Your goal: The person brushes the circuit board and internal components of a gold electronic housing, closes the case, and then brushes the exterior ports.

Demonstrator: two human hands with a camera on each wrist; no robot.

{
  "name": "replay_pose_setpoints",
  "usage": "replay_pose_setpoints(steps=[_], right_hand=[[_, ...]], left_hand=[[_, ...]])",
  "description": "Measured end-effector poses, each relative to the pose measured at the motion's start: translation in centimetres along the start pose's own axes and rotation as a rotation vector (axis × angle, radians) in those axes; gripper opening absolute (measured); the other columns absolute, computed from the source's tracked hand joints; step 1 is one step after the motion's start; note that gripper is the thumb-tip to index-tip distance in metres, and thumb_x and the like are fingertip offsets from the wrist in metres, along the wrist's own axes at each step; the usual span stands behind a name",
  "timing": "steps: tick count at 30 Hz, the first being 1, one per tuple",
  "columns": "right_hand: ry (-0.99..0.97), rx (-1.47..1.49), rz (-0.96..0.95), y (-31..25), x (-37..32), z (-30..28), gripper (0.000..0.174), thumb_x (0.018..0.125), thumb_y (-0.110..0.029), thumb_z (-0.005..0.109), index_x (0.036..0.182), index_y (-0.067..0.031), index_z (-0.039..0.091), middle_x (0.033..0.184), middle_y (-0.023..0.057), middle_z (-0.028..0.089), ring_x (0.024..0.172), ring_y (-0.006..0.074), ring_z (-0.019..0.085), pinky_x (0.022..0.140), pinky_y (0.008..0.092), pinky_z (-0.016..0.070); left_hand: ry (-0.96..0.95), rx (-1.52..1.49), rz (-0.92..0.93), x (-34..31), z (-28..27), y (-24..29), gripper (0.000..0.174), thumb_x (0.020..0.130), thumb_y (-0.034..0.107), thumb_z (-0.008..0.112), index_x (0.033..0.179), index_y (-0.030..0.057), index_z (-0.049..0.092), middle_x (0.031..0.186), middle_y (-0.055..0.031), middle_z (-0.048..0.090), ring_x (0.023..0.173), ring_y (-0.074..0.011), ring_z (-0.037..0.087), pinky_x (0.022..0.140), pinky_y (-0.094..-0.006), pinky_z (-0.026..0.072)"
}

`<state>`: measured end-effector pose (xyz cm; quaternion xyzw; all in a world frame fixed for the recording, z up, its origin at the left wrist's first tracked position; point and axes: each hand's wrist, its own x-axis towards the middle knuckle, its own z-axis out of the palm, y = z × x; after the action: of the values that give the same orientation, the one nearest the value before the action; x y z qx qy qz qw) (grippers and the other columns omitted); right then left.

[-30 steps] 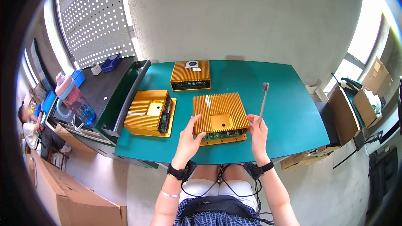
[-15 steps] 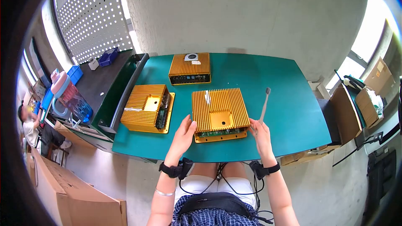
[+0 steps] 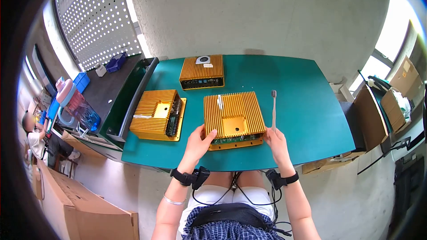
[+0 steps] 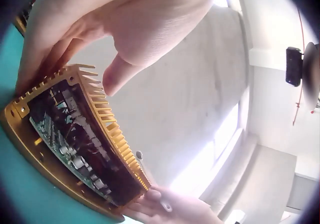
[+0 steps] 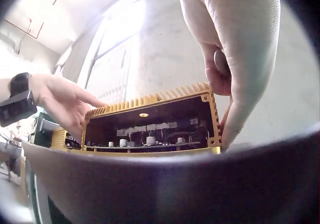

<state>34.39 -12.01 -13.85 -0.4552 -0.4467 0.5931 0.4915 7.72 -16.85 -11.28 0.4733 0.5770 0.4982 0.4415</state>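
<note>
A gold finned metal case [image 3: 218,118] lies on the green table in front of me, its near side open. Circuit boards [image 4: 75,159] show inside it in the left wrist view. My left hand [image 3: 195,146] grips the case at its near left corner, thumb at the top fins and fingers along the side. A toothbrush [image 3: 274,111] stands nearly upright in my right hand [image 3: 278,146], bristle end up. That hand's fingers also rest at the right side of the case. In the right wrist view the toothbrush's handle end [image 5: 220,61] pokes out from the hand.
Another gold case [image 3: 153,113] sits to the left, and a third gold case [image 3: 202,72] stands further back. Beside the table's left edge is a dark workbench [image 3: 111,84] with a pink-and-blue water bottle [image 3: 78,106]. A seated person [image 3: 38,140] is at far left.
My left hand came off the case's left side half a second ago and now holds its corner again. The toothbrush has swung from a rightward lean to nearly upright.
</note>
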Motion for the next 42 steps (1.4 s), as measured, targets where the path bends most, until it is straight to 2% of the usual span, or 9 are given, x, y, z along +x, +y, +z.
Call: replay_pose_setpoints(steps=[3,5,10,16,24,30,35,37,42], right_hand=[[-0.009,-0.003,-0.011,0.2,0.1,-0.1,0.02,0.1,-0.016,0.046,0.099,-0.0015,0.059,0.083,-0.0042,0.047,0.083,0.0065,0.05,0.086,0.0261,0.045],[0.083,0.013,-0.06,0.0,-0.1,0.0,0.026,0.099,-0.017,0.047,0.104,0.0026,0.063,0.079,-0.0045,0.048,0.073,0.0059,0.043,0.068,0.0223,0.0388],[0.113,0.155,-0.069,-2.2,0.5,-3.8,0.025,0.099,-0.016,0.046,0.107,0.0026,0.061,0.084,-0.0031,0.051,0.077,0.0064,0.047,0.077,0.0218,0.0434],[0.223,0.008,-0.18,-2.2,1.4,-11.4,0.019,0.098,-0.017,0.048,0.086,-0.0048,0.056,0.077,-0.0059,0.045,0.072,0.0047,0.04,0.063,0.0217,0.0343],[0.47,-0.076,-0.356,-1.2,1.1,-21.1,0.026,0.1,-0.027,0.05,0.103,-0.0033,0.061,0.08,-0.007,0.047,0.071,0.004,0.038,0.062,0.0214,0.0319],[0.589,0.018,-0.324,-2.3,0.5,-22.5,0.018,0.099,-0.021,0.052,0.095,-0.0049,0.059,0.079,-0.0055,0.046,0.07,0.0043,0.039,0.059,0.0214,0.0311],[0.696,-0.042,-0.405,-2.1,-0.4,-21.2,0.032,0.1,-0.021,0.048,0.117,0.0039,0.058,0.086,-0.001,0.05,0.077,0.0069,0.044,0.069,0.0212,0.0375],[0.716,-0.181,-0.46,-2.6,-1.6,-19.2,0.035,0.101,-0.022,0.046,0.122,0.0048,0.056,0.089,0.0001,0.052,0.079,0.0082,0.044,0.072,0.0223,0.0385],[0.52,-0.403,-0.552,-6.6,-2.3,-10.9,0.036,0.102,-0.025,0.043,0.117,0.0035,0.06,0.093,0.0041,0.056,0.086,0.0138,0.048,0.08,0.0287,0.0396]], left_hand=[[0.001,-0.024,-0.018,-0.1,0.5,0.7,0.046,0.094,0.019,0.062,0.128,-0.0084,0.05,0.114,-0.0109,0.064,0.101,-0.0123,0.06,0.088,-0.0265,0.047],[0.0,-0.016,-0.02,0.1,1.1,0.8,0.044,0.095,0.018,0.06,0.128,-0.0093,0.049,0.115,-0.0101,0.063,0.102,-0.012,0.058,0.089,-0.0263,0.0462],[-0.156,-0.067,0.001,2.7,5.5,0.9,0.043,0.095,0.017,0.059,0.128,-0.0087,0.049,0.116,-0.0105,0.063,0.104,-0.0124,0.058,0.091,-0.0255,0.0454],[-0.277,-0.142,-0.017,5.4,13.0,1.0,0.04,0.096,0.016,0.058,0.127,-0.007,0.05,0.12,-0.0103,0.061,0.108,-0.0138,0.057,0.094,-0.0273,0.0441],[-0.295,0.154,0.127,6.1,23.3,2.8,0.054,0.085,0.036,0.068,0.121,-0.0027,0.054,0.112,-0.0183,0.065,0.1,-0.0264,0.064,0.086,-0.036,0.0495],[-0.451,0.062,0.138,7.6,27.2,1.2,0.062,0.086,0.028,0.067,0.134,0.0003,0.04,0.125,-0.0206,0.057,0.116,-0.0306,0.056,0.098,-0.0373,0.0435],[-0.553,-0.062,0.084,8.5,26.8,-1.2,0.058,0.09,0.016,0.059,0.139,-0.0037,0.035,0.135,-0.0191,0.05,0.126,-0.0276,0.049,0.104,-0.0355,0.0379],[-0.484,-0.049,0.17,8.6,26.3,-2.6,0.064,0.087,0.023,0.061,0.139,-0.006,0.036,0.133,-0.0268,0.05,0.124,-0.0337,0.05,0.102,-0.0372,0.0402],[-0.538,-0.08,0.089,6.4,19.1,4.3,0.057,0.089,0.015,0.059,0.139,-0.0042,0.039,0.142,-0.0221,0.043,0.136,-0.032,0.038,0.11,-0.0376,0.034]])
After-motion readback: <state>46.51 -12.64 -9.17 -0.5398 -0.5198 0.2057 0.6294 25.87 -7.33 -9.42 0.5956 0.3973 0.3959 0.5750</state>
